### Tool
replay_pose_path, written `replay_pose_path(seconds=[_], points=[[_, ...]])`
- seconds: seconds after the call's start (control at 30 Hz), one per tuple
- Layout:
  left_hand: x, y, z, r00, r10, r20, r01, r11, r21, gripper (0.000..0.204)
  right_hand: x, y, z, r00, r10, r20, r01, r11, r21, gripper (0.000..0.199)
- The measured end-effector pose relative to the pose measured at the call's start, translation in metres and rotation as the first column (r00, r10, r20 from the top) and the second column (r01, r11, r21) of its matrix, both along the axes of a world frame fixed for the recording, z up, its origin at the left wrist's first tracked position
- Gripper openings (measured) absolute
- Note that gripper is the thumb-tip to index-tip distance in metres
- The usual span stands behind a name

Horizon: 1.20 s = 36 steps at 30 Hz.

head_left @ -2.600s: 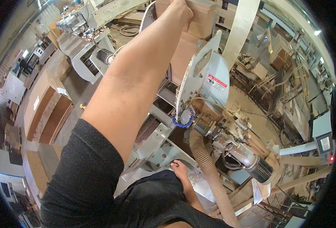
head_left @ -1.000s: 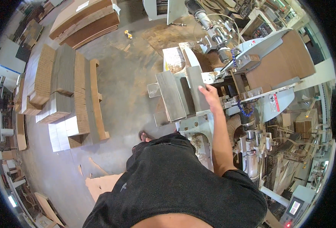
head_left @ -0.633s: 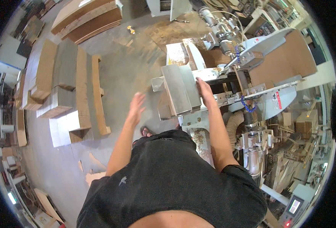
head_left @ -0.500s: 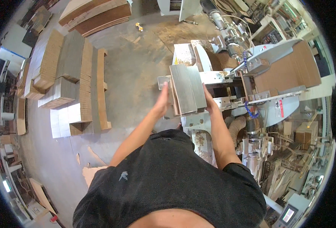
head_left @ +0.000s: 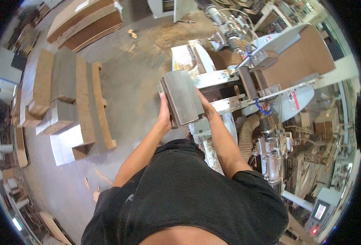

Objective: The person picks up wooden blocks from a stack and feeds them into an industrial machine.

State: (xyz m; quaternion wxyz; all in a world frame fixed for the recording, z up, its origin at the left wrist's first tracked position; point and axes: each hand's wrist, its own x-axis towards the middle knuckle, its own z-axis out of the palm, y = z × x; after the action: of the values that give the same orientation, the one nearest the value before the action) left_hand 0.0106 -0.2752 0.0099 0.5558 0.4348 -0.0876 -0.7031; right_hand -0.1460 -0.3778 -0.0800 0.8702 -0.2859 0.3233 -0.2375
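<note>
Between my two hands is a stack of grey-faced boards (head_left: 183,97), pressed together from both sides. My left hand (head_left: 164,111) lies along the stack's left edge, and my right hand (head_left: 204,103) grips its right edge. Some fingers are hidden behind or under the boards. The stack is held just left of a white machine's rails (head_left: 217,77), tilted slightly. How many boards it contains I cannot tell.
On the left, piles of similar grey boards (head_left: 64,73) lie beside a long wooden strip (head_left: 103,106). A larger board stack (head_left: 86,24) stands farther back. At right are the machine's brown panel (head_left: 301,61), a ribbed hose (head_left: 247,136) and a small control screen (head_left: 320,211).
The stack has moved left, off the machine's rails, in both hands. Its boards are now squared more closely together. The view has turned slightly.
</note>
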Motion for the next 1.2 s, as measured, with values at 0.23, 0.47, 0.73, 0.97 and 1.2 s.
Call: replay_pose_path(seconds=[0.23, 0.47, 0.73, 0.97, 1.2], points=[[0.041, 0.027, -0.062, 0.966, -0.003, 0.258, -0.039, 0.986, 0.159, 0.089, -0.045, -0.031, -0.029, 0.668, -0.407, -0.624, 0.010, 0.843, -0.539, 0.054], [0.118, 0.174, -0.171, 0.931, -0.078, 0.358, -0.086, 0.903, 0.422, 0.083, -0.138, -0.081, 0.034, -0.068, -0.722, -0.688, -0.398, 0.652, -0.645, 0.045], [0.115, 0.342, -0.275, 0.498, -0.543, 0.676, -0.023, 0.771, 0.636, 0.063, -0.167, -0.108, 0.000, -0.335, -0.466, -0.819, -0.505, 0.823, -0.262, 0.046], [0.094, 0.323, -0.275, 0.564, -0.506, 0.652, -0.033, 0.776, 0.630, 0.059, -0.148, -0.101, 0.013, 0.136, -0.394, -0.909, -0.558, 0.728, -0.399, 0.025], [0.115, 0.296, -0.302, 0.271, -0.610, 0.745, 0.243, 0.792, 0.560, 0.055, -0.060, -0.048, -0.034, 0.614, -0.005, -0.789, -0.252, 0.946, -0.202, 0.024]])
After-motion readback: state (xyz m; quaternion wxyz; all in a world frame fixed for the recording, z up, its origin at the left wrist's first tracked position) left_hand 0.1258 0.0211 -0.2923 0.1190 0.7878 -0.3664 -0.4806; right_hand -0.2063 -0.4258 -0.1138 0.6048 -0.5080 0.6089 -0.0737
